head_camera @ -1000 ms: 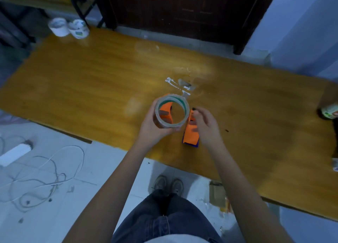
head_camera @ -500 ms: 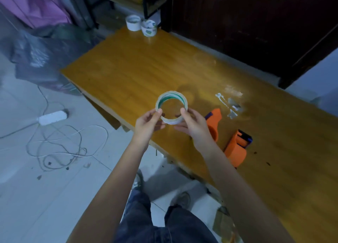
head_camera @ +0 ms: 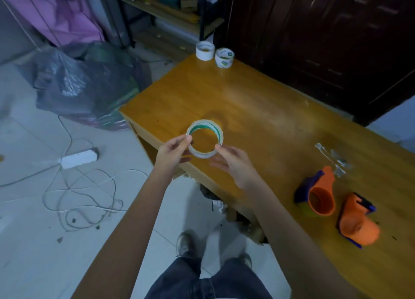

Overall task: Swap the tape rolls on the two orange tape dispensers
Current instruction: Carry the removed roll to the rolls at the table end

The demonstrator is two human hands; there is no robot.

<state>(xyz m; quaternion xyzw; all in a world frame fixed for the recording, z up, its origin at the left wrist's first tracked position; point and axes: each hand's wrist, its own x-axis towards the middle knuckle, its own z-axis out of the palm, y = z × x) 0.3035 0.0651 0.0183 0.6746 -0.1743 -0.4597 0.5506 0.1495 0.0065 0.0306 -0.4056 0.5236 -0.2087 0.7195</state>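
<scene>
Both hands hold a thin clear tape roll with green inner ring (head_camera: 204, 139) above the near corner of the orange-brown wooden counter (head_camera: 258, 110), left hand (head_camera: 173, 150) pinching its left edge, right hand (head_camera: 233, 163) gripping its right edge. Two empty orange plastic tape dispensers with blue trim (head_camera: 320, 194) (head_camera: 357, 223) lie side by side on the counter at right, beside clear tape scraps (head_camera: 334, 157). Two white tape rolls (head_camera: 204, 50) (head_camera: 224, 57) sit at the far corner.
</scene>
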